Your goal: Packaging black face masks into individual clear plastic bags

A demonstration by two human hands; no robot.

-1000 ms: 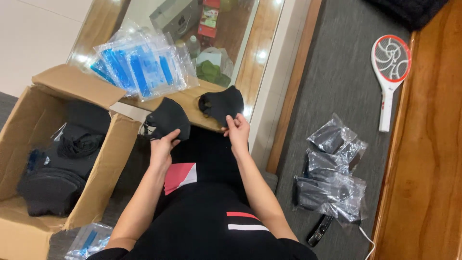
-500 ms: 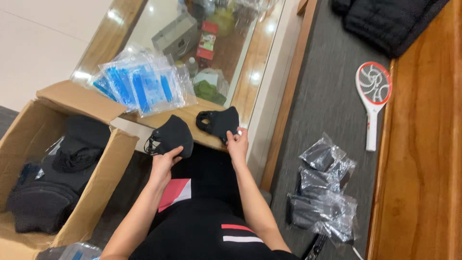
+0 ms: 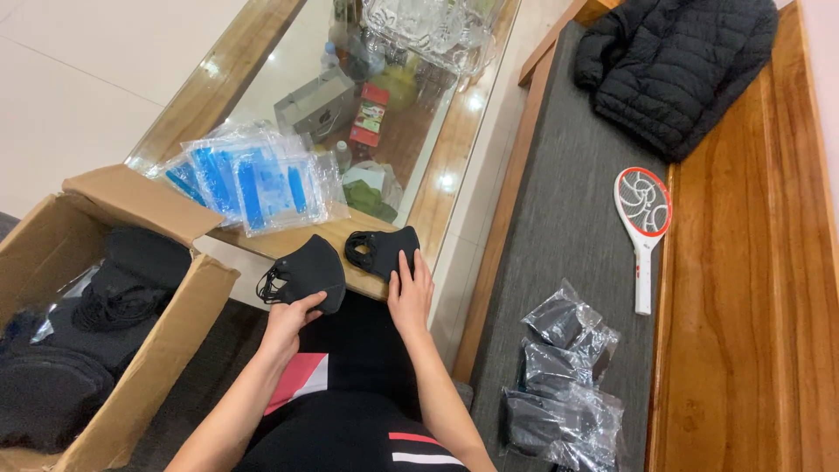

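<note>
Holding a black face mask (image 3: 306, 271) by its lower edge, the left hand (image 3: 288, 319) pinches it between thumb and fingers, with the mask's ear loops dangling to the outer side of that grip. Half a second ago this mask sat higher against the wooden table edge (image 3: 437, 205); now it has come down a little toward the lap. The right hand (image 3: 411, 293) lies flat, fingers spread and grasping nothing, pressing on a second black mask (image 3: 383, 252) that rests on the table edge just beyond its fingertips. That mask has stayed where it was, and the two masks sit near each other but apart. Left of the gripped mask stands an open cardboard box (image 3: 157, 341) with more dark masks inside. Beyond both hands, a stack of clear packets with blue print (image 3: 253, 183) lies on the glass tabletop. Well off to the right, bagged black masks (image 3: 564, 367) rest on the grey bench cushion, with a racket-shaped swatter (image 3: 644, 232) and a black puffer jacket (image 3: 673, 65) farther away.
</note>
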